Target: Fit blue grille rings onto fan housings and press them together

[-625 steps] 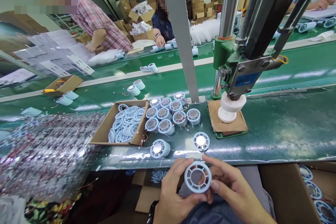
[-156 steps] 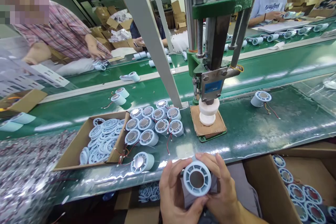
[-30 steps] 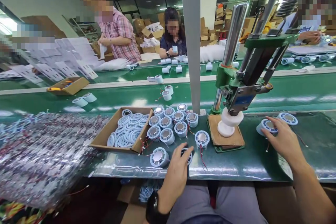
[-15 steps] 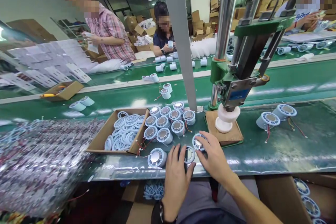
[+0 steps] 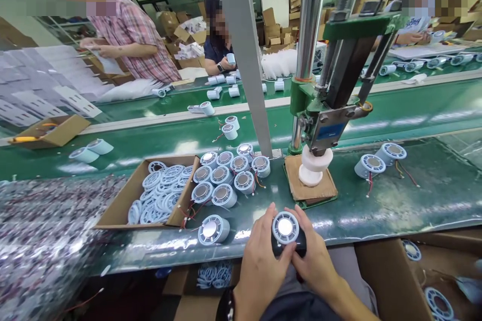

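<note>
A round pale-blue motor housing (image 5: 285,227) with a silver centre sits on a dark part at the table's near edge. My left hand (image 5: 259,266) and my right hand (image 5: 316,263) both grip it from the sides. Left of it lies one more housing (image 5: 213,229) on its side. Behind that stands a cluster of several housings (image 5: 226,175) with red wires. A green hand press (image 5: 324,110) with a white plastic die (image 5: 312,165) on a cardboard pad (image 5: 311,185) stands just beyond my hands.
A cardboard box of blue grille rings (image 5: 150,195) stands at the left. Two finished housings (image 5: 380,160) lie at the right. A shiny bag of wired parts (image 5: 45,241) fills the lower left. A grey post (image 5: 244,55) rises mid-table. A carton (image 5: 425,281) sits below right. People work across the belt.
My right hand came back from the two housings at the right. Both hands closed on one housing and drew it to the table's near edge.
</note>
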A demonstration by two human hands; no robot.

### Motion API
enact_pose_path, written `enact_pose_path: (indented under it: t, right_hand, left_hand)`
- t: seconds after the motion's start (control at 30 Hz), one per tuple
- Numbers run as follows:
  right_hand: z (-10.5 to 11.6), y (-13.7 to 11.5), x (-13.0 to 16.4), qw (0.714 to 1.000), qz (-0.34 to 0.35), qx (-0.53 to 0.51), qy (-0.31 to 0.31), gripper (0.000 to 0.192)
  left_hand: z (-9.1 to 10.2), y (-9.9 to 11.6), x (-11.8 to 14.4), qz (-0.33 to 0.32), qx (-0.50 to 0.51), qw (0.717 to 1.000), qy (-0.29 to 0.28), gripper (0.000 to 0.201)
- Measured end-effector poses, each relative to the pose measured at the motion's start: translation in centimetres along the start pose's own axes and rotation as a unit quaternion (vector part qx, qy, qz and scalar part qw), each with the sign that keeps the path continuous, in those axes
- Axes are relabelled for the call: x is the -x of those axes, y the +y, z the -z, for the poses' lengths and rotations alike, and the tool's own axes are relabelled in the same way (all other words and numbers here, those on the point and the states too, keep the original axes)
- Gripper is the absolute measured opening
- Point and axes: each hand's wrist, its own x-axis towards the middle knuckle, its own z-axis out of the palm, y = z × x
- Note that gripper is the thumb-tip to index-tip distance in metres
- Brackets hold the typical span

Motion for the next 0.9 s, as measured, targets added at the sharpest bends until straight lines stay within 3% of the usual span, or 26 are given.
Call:
enact_pose_path:
  t: [0.23,0.33,0.43,0.57,0.9]
  right_hand:
    - [-0.3,-0.5,-0.3,0.999,-0.015,-0.039,0.03,0.082]
    - [0.3,-1.5,-0.4,0.995,0.002,-0.085,0.044,0.086]
    - [1.2,-2.7,-0.4,0.993,0.011,-0.109,0.046,0.086]
    - [2.0,-3.6,-0.5,0.991,0.015,-0.127,0.045,0.085]
    - [2.6,-4.4,-0.8,0.987,0.09,-0.116,0.064,0.08]
  left_hand:
    - [-1.5,-0.2,1.8,0.068,0.111,0.989,0.067,0.077]
    - [-1.6,0.3,2.8,0.043,0.151,0.979,0.134,0.08]
    - [-1.3,0.7,3.4,0.014,0.169,0.973,0.156,0.084]
    - [-0.8,1.0,3.8,0.012,0.185,0.972,0.148,0.084]
    - [0.2,1.8,3.8,0.057,0.278,0.957,0.057,0.081]
